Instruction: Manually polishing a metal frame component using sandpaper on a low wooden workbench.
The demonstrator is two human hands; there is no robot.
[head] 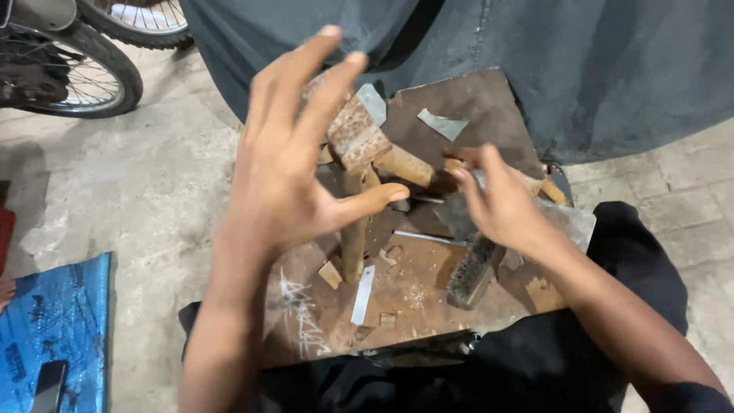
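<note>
We kneel at a brown board (pixel 466 99) on the concrete floor. Our left hand (pixel 287 164) hovers, fingers spread, above a rusty hammer (pixel 358 141). Our right hand (pixel 501 203) pinches a grey metal scrap (pixel 566 222); wire brush (pixel 470 271) nearer.
</note>
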